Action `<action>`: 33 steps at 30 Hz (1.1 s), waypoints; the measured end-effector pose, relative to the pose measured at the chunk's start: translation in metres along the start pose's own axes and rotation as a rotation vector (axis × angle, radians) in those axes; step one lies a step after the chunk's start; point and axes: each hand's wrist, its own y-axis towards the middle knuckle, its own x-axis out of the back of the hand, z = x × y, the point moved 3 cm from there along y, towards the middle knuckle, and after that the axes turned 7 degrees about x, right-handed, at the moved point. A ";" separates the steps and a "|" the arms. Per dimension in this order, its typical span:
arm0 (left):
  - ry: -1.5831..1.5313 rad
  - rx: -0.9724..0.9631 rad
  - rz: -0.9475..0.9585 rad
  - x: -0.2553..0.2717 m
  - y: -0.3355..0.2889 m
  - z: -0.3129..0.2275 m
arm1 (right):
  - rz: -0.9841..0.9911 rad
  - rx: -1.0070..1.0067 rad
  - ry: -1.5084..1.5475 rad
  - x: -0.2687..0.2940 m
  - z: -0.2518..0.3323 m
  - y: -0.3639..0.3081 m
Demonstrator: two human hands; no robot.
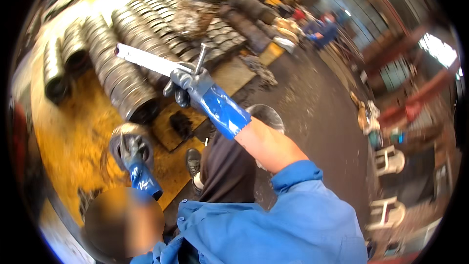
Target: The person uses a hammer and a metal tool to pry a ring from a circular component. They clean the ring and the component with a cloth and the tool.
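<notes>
My left hand [134, 151], in a blue glove with a dark grip, is closed on a thick round metal ring [117, 139] on the yellow table. Held out in front, my right hand [188, 84] wears a matching glove. Its fingers are wrapped round a long, flat, pale metal bar [149, 62], which points left over the rows of rings and has a dark reddish tip. A thin metal rod with a flat head [201, 57] sticks up beside the right thumb; whether it belongs to the bar I cannot tell.
Rows of stacked metal rings [115, 71] lie across the yellow table [73, 142]. A dark rag [181, 124] is near the table's edge. On the floor stands a bucket [267, 115] behind my right forearm. White plastic chairs [389, 160] and another person [325, 32] are farther right.
</notes>
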 end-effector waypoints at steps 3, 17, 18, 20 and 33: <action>-0.034 0.091 0.019 0.019 0.025 0.115 | -0.186 -0.227 -0.613 0.042 0.163 -0.044; -0.002 0.411 0.137 -0.153 -0.113 0.213 | -1.090 -0.407 -1.281 0.288 0.315 -0.472; 0.004 0.407 0.133 -0.148 -0.112 0.213 | -1.024 -0.265 -1.291 0.296 0.303 -0.490; 0.022 0.397 0.099 -0.128 -0.103 0.214 | -0.924 -0.377 -1.533 0.272 0.280 -0.473; 0.112 0.473 0.077 -0.106 -0.131 0.206 | -0.031 -1.065 -2.425 0.353 0.260 -0.512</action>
